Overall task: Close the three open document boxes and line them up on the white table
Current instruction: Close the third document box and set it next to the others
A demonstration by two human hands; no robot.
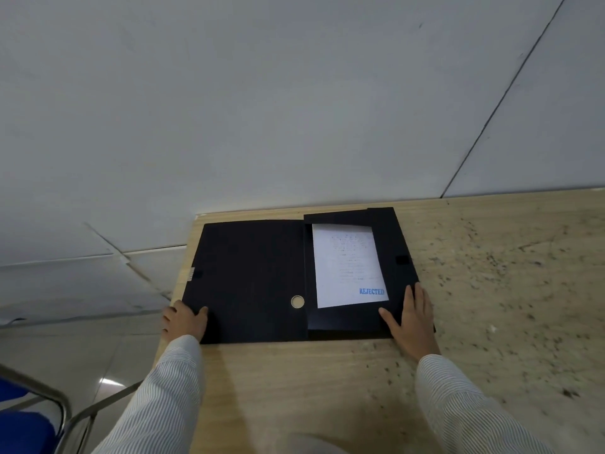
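Note:
One black document box lies open and flat on a light wooden table, at its far left corner. Its lid is spread out to the left, with a round finger hole near the spine. The right half holds a white sheet stamped "REJECTED" in blue. My left hand grips the lid's near left corner, thumb on top. My right hand rests flat on the box's near right corner, fingers spread. No other box is in view.
The table's left edge runs just beside the box, with pale floor tiles below it. A metal-framed chair with a blue seat stands at the lower left. A white wall rises right behind the table.

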